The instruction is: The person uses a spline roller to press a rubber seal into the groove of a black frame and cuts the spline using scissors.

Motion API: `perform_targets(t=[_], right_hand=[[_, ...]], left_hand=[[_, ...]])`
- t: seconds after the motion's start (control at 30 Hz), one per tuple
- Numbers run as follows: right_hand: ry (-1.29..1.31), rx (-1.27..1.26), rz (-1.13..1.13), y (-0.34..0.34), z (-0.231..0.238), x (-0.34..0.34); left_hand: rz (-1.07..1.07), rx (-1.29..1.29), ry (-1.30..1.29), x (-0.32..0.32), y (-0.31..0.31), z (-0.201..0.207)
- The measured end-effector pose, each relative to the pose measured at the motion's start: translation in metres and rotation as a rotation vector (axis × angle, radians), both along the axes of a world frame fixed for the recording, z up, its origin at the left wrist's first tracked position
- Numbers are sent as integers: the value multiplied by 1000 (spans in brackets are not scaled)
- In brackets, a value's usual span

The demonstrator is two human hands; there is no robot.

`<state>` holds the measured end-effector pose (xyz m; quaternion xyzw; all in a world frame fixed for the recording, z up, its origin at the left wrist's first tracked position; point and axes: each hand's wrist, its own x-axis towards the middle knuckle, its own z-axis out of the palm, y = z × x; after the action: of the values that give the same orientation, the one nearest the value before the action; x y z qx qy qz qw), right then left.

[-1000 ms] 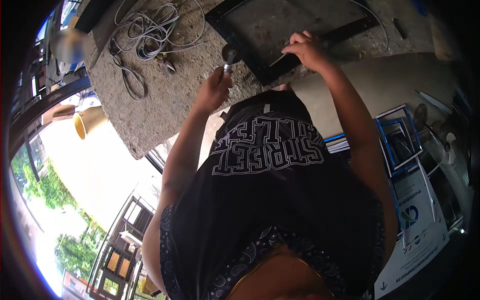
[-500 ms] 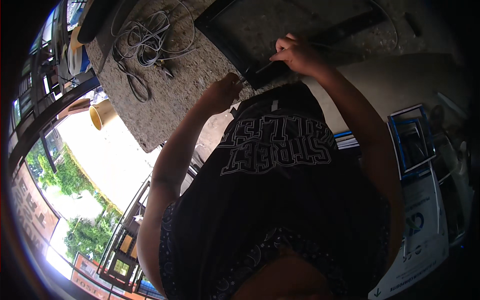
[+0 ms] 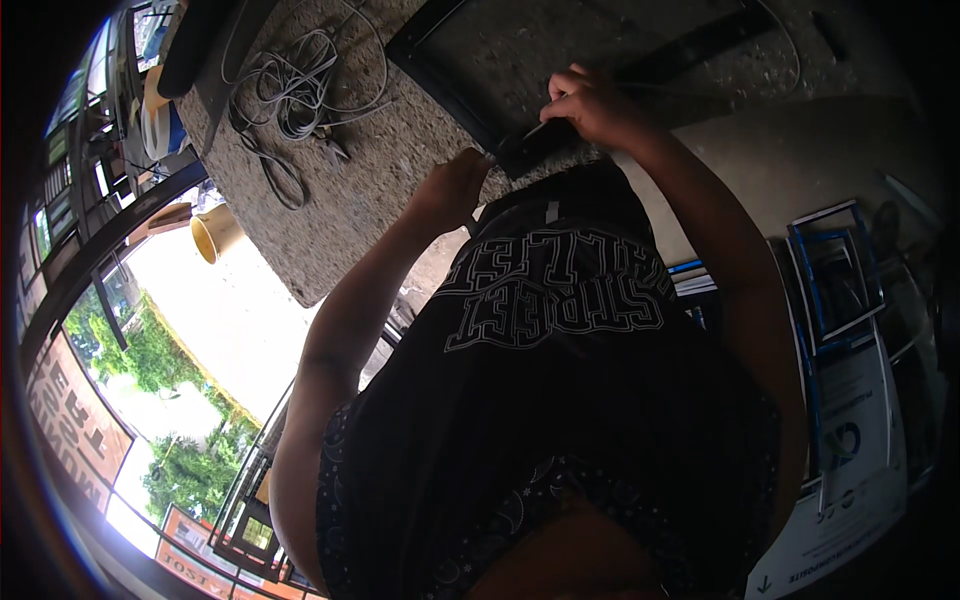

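A black rectangular frame lies on the worktable, its near corner toward my body. My left hand is closed beside that corner, its fingertips pressed together at the frame's edge. Whatever is between them is too small to make out. My right hand is above the near bar of the frame, fingers pinched on a slim rod-like tool. The tool slants down toward the corner and my left fingertips. Shadow hides its tip and exact kind.
The rough, speckled worktable bears a tangled grey cable and pliers at left. A yellowish bucket stands beyond its left edge. Blue-edged frames and a white printed sheet are at right.
My right hand has shifted very slightly, and the tool in it now shows a lighter edge. My left hand stays at the frame's corner. The whole view has turned a little.
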<state>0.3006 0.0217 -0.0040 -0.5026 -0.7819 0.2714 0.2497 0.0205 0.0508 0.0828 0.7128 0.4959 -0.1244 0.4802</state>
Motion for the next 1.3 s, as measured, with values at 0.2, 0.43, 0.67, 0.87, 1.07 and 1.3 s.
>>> perform_targets(t=[0.2,0.43,0.67,0.87,1.07,1.3], right_hand=[[15,-35,-21,-4,4,-4],[101,204,-138,-1,6,2],[22,172,-1558,-76,-57,126],[-1,-225,-1639,-80,-37,159],[-476,64,-1442,-83,-32,177],[-312,364,-1104,66,-5,225]], left_hand=[[-201,51,23,-5,6,-6],[-569,246,28,-3,19,-20],[-665,420,-28,18,20,-30],[-862,524,12,5,13,-37],[-631,319,243,4,-2,-28],[-771,292,270,18,3,-6]])
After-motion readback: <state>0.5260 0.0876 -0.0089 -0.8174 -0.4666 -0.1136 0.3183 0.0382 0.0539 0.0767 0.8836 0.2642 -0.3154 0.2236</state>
